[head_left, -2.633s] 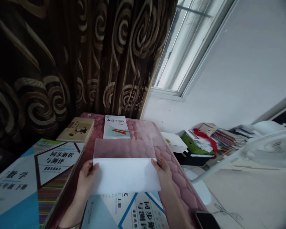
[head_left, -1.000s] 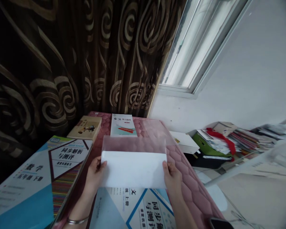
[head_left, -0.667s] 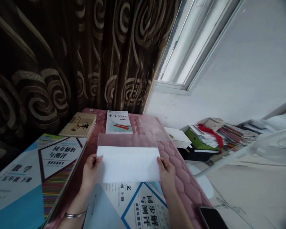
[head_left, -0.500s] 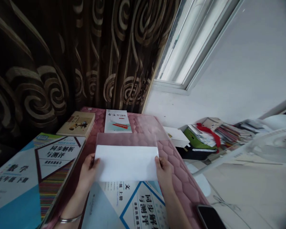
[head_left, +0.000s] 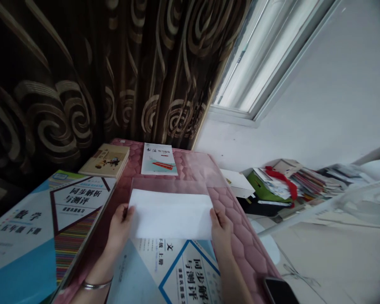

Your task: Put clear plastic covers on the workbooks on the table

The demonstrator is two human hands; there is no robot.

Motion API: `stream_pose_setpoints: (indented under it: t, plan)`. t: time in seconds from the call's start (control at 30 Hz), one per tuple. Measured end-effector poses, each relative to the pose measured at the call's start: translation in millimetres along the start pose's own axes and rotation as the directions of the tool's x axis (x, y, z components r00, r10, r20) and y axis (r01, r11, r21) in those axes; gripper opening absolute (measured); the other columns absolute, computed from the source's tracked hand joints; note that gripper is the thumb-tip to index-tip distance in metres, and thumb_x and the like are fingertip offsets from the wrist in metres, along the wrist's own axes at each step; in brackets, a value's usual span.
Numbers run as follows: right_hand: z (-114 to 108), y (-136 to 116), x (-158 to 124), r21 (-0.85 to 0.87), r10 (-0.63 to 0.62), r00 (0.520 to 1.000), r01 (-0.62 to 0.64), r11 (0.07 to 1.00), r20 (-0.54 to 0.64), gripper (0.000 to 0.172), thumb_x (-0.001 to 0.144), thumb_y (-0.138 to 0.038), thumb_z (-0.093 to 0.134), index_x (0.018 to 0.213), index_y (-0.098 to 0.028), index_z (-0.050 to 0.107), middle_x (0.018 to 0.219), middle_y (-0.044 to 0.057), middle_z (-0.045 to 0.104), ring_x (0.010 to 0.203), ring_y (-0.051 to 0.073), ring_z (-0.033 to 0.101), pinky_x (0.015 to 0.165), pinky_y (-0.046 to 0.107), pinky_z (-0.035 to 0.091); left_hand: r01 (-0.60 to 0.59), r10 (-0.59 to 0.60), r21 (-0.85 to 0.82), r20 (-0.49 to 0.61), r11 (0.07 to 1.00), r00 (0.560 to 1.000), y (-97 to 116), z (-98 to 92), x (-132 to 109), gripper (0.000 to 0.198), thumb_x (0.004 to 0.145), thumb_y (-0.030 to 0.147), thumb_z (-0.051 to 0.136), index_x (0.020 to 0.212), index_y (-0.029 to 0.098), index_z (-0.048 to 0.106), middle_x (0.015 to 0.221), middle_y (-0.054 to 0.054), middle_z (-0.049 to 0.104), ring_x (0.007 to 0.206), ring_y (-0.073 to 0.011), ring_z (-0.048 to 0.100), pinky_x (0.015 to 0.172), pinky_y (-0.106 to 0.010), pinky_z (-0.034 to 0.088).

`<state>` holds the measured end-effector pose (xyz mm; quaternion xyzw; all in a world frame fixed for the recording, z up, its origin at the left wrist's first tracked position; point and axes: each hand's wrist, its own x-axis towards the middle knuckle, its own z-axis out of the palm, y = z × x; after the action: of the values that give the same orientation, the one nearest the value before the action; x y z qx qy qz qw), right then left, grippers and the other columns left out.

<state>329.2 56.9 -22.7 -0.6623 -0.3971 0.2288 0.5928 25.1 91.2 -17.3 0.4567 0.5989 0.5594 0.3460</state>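
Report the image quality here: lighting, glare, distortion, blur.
Head view: the window is washed out by glare; the curtain sinks into deep shadow; the wide lens tilts and bends the room; the fan at the right edge looks soft; the white sheet between the left hand and right hand shows almost no detail.

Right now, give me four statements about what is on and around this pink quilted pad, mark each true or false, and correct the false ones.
1. The left hand and the right hand hold opposite ends of the white sheet. True.
2. The right hand wears the silver bangle. False: it is at the left hand's wrist.
3. The calligraphy workbook lies beyond the clear plastic sleeve on the pink quilted pad. True.
4. The right hand holds a smartphone. False: the smartphone lies apart from both hands, at the lower right.
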Motion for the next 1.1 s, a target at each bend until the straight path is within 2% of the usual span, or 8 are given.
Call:
stream_pose_setpoints:
  t: [0.17, 0.33, 0.43, 0.6, 0.77, 0.9, 1.0, 1.1]
  plan:
    - [-2.5, 6.1, 4.2, -0.086, -0.046, 0.999, 0.047, 0.995, 0.011, 0.043, 0.079, -0.064, 0.055, 0.064, -0.023, 0.054, 0.06, -0.002, 0.051, 0.058, 0.018, 0.045, 0.052, 0.031, 0.036, 0.04, -0.039, -0.037, 0.023, 0.999, 0.999, -0.2, -0.8, -0.4, 0.036, 0.067, 0.054, 0.063, 0.074, 0.019, 0.061, 0.064, 0.001, 0.06, 0.061, -0.0153, 0.054, 0.057, -0.025, 0.042]
    - [0.1, 4.5, 4.8, -0.149, -0.087, 0.996, 0.085, 0.985, -0.007, 0.05, 0.078, -0.07, 0.052, 0.059, -0.023, 0.047, 0.055, -0.002, 0.046, 0.054, 0.016, 0.042, 0.049, 0.03, 0.034, 0.025, -0.025, -0.016, -0.009, 1.0, 1.0, 1.0, -0.9, -0.9, 0.037, 0.067, 0.056, 0.063, 0.066, 0.019, 0.058, 0.059, 0.002, 0.057, 0.059, -0.0149, 0.051, 0.056, -0.025, 0.04]
    - [0.6, 3.8, 3.2, -0.127, -0.077, 0.997, 0.074, 0.989, -0.019, 0.05, 0.078, -0.068, 0.053, 0.058, -0.023, 0.043, 0.053, -0.003, 0.044, 0.054, 0.015, 0.04, 0.049, 0.029, 0.033, 0.014, -0.014, -0.024, -0.029, 1.0, 0.999, 0.1, 0.3, -1.4, 0.036, 0.067, 0.055, 0.063, 0.065, 0.019, 0.058, 0.058, 0.002, 0.056, 0.058, -0.0146, 0.051, 0.056, -0.025, 0.038]
    - [-1.2, 5.2, 0.9, 0.028, 0.002, 1.0, -0.003, 1.0, 0.027, 0.04, 0.081, -0.06, 0.057, 0.069, -0.022, 0.052, 0.062, -0.002, 0.053, 0.055, 0.015, 0.041, 0.047, 0.027, 0.031, 0.029, -0.032, -0.049, -0.057, 0.998, 0.998, -1.0, 1.2, -3.2, 0.033, 0.066, 0.052, 0.063, 0.066, 0.019, 0.058, 0.059, 0.003, 0.056, 0.059, -0.0139, 0.05, 0.055, -0.024, 0.038]
    - [-0.2, 8.9, 3.2, -0.082, -0.061, 0.998, 0.061, 0.995, 0.008, 0.048, 0.08, -0.065, 0.053, 0.058, -0.023, 0.043, 0.053, -0.003, 0.044, 0.053, 0.014, 0.038, 0.047, 0.028, 0.028, 0.06, -0.065, -0.059, -0.088, 0.996, 0.994, 2.8, 1.8, -4.5, 0.033, 0.063, 0.052, 0.063, 0.066, 0.02, 0.057, 0.058, 0.004, 0.056, 0.058, -0.0136, 0.049, 0.054, -0.023, 0.038]
    - [1.4, 9.7, 4.0, -0.15, -0.075, 0.997, 0.072, 0.986, -0.015, 0.051, 0.08, -0.069, 0.049, 0.059, -0.023, 0.045, 0.053, -0.003, 0.046, 0.054, 0.015, 0.04, 0.049, 0.028, 0.03, 0.068, -0.072, -0.052, -0.08, 0.996, 0.994, 4.9, 2.0, -4.6, 0.034, 0.064, 0.054, 0.062, 0.066, 0.02, 0.056, 0.058, 0.004, 0.055, 0.058, -0.0137, 0.049, 0.054, -0.024, 0.039]
    - [2.1, 6.3, 1.7, -0.109, -0.069, 0.997, 0.067, 0.992, -0.016, 0.051, 0.081, -0.068, 0.049, 0.059, -0.022, 0.044, 0.054, -0.003, 0.045, 0.055, 0.014, 0.039, 0.049, 0.027, 0.029, 0.048, -0.049, -0.012, -0.068, 0.999, 0.996, 3.0, 1.4, -4.5, 0.036, 0.066, 0.055, 0.06, 0.067, 0.02, 0.056, 0.059, 0.003, 0.055, 0.058, -0.0146, 0.05, 0.055, -0.025, 0.039]
    - [2.7, 1.6, -1.1, -0.011, -0.055, 0.998, 0.055, 0.998, -0.007, 0.047, 0.08, -0.066, 0.054, 0.065, -0.021, 0.05, 0.059, -0.002, 0.049, 0.057, 0.014, 0.04, 0.049, 0.026, 0.032, 0.051, -0.05, 0.006, -0.068, 0.999, 0.996, 0.1, 1.2, -4.3, 0.037, 0.066, 0.056, 0.058, 0.069, 0.019, 0.057, 0.06, 0.002, 0.057, 0.058, -0.0153, 0.05, 0.054, -0.026, 0.039]
